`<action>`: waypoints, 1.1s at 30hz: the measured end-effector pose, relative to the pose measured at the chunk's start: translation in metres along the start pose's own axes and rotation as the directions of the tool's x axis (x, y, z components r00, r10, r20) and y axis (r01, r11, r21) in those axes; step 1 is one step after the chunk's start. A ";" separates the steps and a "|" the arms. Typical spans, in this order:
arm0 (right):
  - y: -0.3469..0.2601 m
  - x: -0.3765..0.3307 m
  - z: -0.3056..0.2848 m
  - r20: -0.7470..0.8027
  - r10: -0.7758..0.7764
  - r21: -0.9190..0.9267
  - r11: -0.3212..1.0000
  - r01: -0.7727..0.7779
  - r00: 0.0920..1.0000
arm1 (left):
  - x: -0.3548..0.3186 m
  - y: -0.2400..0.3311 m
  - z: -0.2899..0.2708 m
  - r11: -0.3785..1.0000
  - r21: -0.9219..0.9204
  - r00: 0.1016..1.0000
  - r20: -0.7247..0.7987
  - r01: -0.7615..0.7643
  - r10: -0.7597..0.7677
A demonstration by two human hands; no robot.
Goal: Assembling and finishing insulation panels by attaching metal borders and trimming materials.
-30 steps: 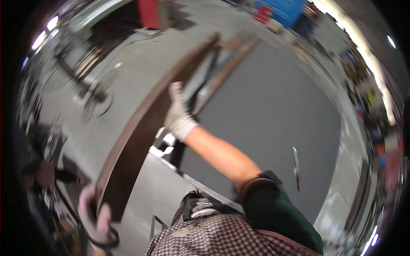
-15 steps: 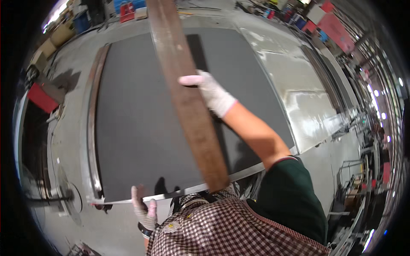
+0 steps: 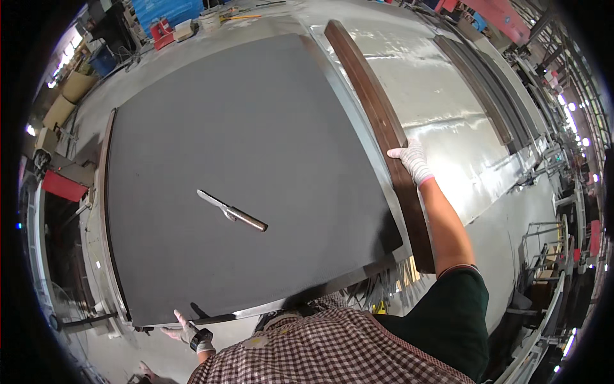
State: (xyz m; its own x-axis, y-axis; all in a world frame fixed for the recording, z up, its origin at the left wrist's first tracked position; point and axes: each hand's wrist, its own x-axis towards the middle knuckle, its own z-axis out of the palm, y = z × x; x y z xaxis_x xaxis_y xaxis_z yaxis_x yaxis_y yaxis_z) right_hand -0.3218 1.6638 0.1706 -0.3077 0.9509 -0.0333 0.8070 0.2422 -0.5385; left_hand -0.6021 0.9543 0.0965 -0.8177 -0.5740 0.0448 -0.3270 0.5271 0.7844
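Board (image 3: 377,112) runs lengthwise just beside the right edge of the big grey sheet (image 3: 243,141), with a shiny sheet (image 3: 441,89) on its other side. Can't really tell if it's resting on anything or held up a bit. Right hand (image 3: 412,161) has it partway along, thumb over the top and fingers mostly hidden, so call it a partly closed, one-handed pinch. My guess is that spot's picked so a long piece doesn't tip. Left hand (image 3: 185,333) is spread open with nothing in it, by the near left corner of the grey sheet; touching or not, no idea. Knife (image 3: 231,210) lies at a slant on the grey sheet, well apart from both hands, probably so the blade's clear of fingers. Gloves (image 3: 417,168) likely help with grip and rough edges.
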 end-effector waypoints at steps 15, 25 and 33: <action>-0.064 0.081 0.100 0.098 0.000 -0.238 0.971 0.024 0.995 | -0.036 -0.006 0.046 0.728 -0.482 0.870 0.338 0.488 -0.360; -0.043 0.072 0.120 0.151 -0.104 -0.108 0.987 0.121 0.983 | -0.009 -0.028 0.058 0.908 -0.118 0.916 0.021 0.401 -0.402; -0.102 -0.007 0.117 -0.078 -0.389 -0.310 0.884 0.349 0.918 | -0.013 -0.047 0.015 0.791 -0.284 0.840 0.148 0.542 -0.522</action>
State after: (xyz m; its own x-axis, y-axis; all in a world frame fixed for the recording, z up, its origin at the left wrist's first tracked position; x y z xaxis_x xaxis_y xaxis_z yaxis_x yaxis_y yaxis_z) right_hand -0.4607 1.6098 0.1277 -0.5571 0.7935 0.2448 0.7628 0.6055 -0.2268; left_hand -0.5836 0.9464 0.0502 -0.5860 -0.6646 -0.4635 -0.5669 -0.0724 0.8206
